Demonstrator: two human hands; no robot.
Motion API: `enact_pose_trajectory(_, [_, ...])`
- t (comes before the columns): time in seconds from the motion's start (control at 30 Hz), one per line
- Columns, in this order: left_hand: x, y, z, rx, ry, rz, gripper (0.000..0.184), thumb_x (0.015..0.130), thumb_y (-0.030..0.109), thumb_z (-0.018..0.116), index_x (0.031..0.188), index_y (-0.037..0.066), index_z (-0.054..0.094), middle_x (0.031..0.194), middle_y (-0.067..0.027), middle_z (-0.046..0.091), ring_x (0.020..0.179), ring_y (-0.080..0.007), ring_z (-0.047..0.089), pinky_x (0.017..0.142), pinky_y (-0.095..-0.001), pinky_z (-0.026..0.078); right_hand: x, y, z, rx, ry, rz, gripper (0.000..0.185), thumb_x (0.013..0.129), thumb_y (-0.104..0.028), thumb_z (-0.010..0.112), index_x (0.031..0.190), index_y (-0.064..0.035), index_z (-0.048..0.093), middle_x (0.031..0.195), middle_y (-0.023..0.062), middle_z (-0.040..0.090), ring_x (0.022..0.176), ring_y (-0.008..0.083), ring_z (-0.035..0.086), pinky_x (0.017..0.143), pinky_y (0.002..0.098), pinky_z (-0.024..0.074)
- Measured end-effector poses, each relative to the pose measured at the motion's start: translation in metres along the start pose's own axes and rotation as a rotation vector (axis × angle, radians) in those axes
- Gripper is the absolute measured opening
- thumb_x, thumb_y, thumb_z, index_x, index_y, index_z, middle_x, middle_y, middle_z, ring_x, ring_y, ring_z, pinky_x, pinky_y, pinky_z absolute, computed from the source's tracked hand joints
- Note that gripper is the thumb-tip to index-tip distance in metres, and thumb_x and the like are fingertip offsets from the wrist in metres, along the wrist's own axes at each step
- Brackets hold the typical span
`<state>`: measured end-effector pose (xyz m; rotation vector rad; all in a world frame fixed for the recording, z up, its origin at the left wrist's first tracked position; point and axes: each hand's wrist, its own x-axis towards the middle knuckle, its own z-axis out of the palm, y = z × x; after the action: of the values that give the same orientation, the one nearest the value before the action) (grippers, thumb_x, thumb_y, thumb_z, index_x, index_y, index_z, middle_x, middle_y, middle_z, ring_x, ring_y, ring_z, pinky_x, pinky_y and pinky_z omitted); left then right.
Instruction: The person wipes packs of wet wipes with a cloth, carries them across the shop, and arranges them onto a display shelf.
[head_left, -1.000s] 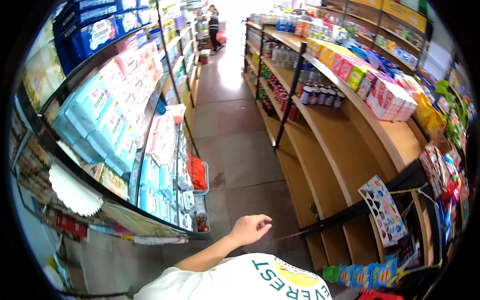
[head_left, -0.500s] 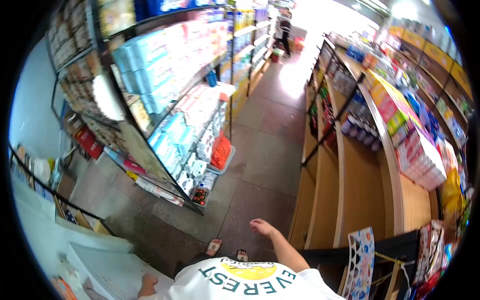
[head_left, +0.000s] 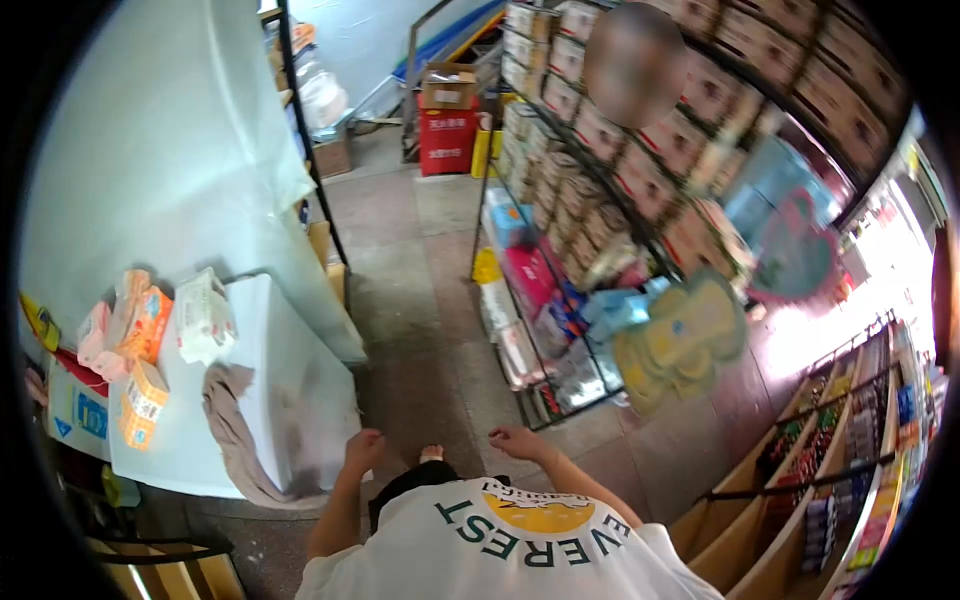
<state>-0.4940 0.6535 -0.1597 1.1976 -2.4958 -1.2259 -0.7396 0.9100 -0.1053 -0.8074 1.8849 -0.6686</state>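
Observation:
Both hands hang low in front of the white shirt, above the floor. My left hand (head_left: 364, 450) is loosely curled, close to the right side of a white chest (head_left: 300, 400), and touches nothing visible; whether its fingers hold anything is too small to tell. My right hand (head_left: 514, 442) has its fingers curled in, below the front corner of a wire shelf rack (head_left: 540, 420); its palm is hidden. On the white chest lie a brown cloth (head_left: 230, 430), a white tissue pack (head_left: 205, 318) and an orange pack (head_left: 146, 325).
Ahead, a floor aisle (head_left: 400, 290) runs between a pale curtain (head_left: 150, 150) and the rack of packed goods. A red box (head_left: 447, 140) stands at its far end. Green and pink items (head_left: 680, 345) hang at the rack's end. Wooden shelves (head_left: 760, 510) stand at the lower right.
The view has swung left from the long shop aisle to the white chest and the rack's end. Both hands now show in front of the body.

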Motion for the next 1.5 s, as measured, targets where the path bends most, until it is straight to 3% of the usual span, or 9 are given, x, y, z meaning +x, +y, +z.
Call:
enact_pose_trajectory(0.1, [0.066,0.063,-0.048,-0.219,0.035,0.117,0.028,0.075,0.025,0.061,0.091,0.003,0.06,0.081,-0.0131,0.063,0.073,-0.0232,0.061,0.065,-0.0319,0.048,0.064,-0.142,-0.055,-0.156,-0.124,-0.326,0.038,0.086,-0.027,0.05,0.118,-0.0074,0.047,0.102,0.0105,0.058,0.091,0.0189,0.056,0.079,0.0321,0.0431])
enact_pose_trajectory(0.27, [0.153,0.128,-0.102,-0.201,0.025,0.374,0.031,0.078,0.024,0.061,0.101,0.003,0.057,0.079,-0.0095,0.062,0.072,-0.0183,0.061,0.065,-0.0299,0.047,0.001,-0.43,-0.14,-0.434,-0.259,-1.075,0.038,0.084,-0.019,0.049,0.12,-0.0094,0.043,0.117,0.0168,0.047,0.104,0.0337,0.049,0.086,0.0382,0.0414])
enact_pose_trajectory(0.33, [0.182,0.146,-0.116,-0.303,0.035,0.346,0.03,0.079,0.021,0.06,0.102,0.003,0.057,0.08,-0.0093,0.062,0.074,-0.0179,0.06,0.066,-0.0288,0.047,-0.004,-0.495,-0.149,-0.738,-0.47,-1.24,0.05,0.073,-0.02,0.057,0.119,-0.0069,0.041,0.101,0.0172,0.05,0.082,0.0324,0.054,0.072,0.044,0.0467])
enact_pose_trajectory(0.43, [0.23,0.174,-0.129,-0.408,0.026,0.251,0.03,0.08,0.018,0.059,0.105,0.003,0.056,0.082,-0.009,0.062,0.077,-0.0172,0.06,0.067,-0.0273,0.046,0.038,-0.511,-0.168,-0.627,-0.479,-1.368,0.049,0.073,-0.019,0.057,0.118,-0.007,0.042,0.101,0.0165,0.05,0.082,0.0321,0.054,0.072,0.0432,0.0465])
enact_pose_trajectory(1.0, [0.65,0.288,-0.172,-0.531,0.011,-0.09,0.031,0.082,0.021,0.057,0.107,0.003,0.054,0.087,-0.0068,0.059,0.075,-0.0117,0.055,0.068,-0.0259,0.045,0.395,-0.461,-0.415,-0.455,-0.149,-0.994,0.043,0.072,-0.014,0.058,0.113,-0.0076,0.048,0.099,0.0125,0.054,0.086,0.0305,0.054,0.074,0.0389,0.0458])
enact_pose_trajectory(1.2, [0.799,0.323,-0.192,-0.419,0.011,0.135,0.027,0.082,0.017,0.056,0.105,0.002,0.056,0.08,-0.0073,0.061,0.07,-0.0119,0.055,0.066,-0.0253,0.045,0.451,-0.517,-0.536,-0.554,0.443,-1.016,0.041,0.071,-0.012,0.059,0.111,-0.0078,0.051,0.099,0.0111,0.056,0.087,0.03,0.054,0.075,0.0374,0.0455])
enact_pose_trajectory(1.33, [0.912,0.254,-0.163,-0.479,-0.044,0.112,0.026,0.083,0.015,0.054,0.105,0.003,0.055,0.083,-0.007,0.062,0.072,-0.0119,0.057,0.067,-0.0249,0.046,0.503,-0.567,-0.613,-0.631,0.896,-0.965,0.04,0.071,-0.011,0.059,0.11,-0.0079,0.052,0.098,0.0101,0.057,0.087,0.0296,0.054,0.075,0.0364,0.0454])
enact_pose_trajectory(1.4, [0.972,0.237,-0.166,-0.712,-0.181,0.029,0.025,0.081,0.012,0.055,0.103,-0.001,0.055,0.081,-0.0097,0.062,0.073,-0.0145,0.06,0.066,-0.0246,0.047,0.557,-0.578,-0.656,-0.685,0.965,-0.807,0.039,0.071,-0.011,0.059,0.109,-0.008,0.053,0.098,0.0097,0.057,0.088,0.0294,0.054,0.075,0.0359,0.0453])
enact_pose_trajectory(1.5, [1.049,0.254,-0.183,-0.54,-0.2,-0.009,0.026,0.079,0.012,0.056,0.101,-0.003,0.054,0.077,-0.0098,0.061,0.07,-0.0146,0.059,0.063,-0.0245,0.046,0.67,-0.541,-0.742,-0.634,0.78,-0.381,0.041,0.073,-0.011,0.058,0.113,-0.0058,0.049,0.101,0.0133,0.056,0.093,0.0309,0.053,0.078,0.0367,0.0436])
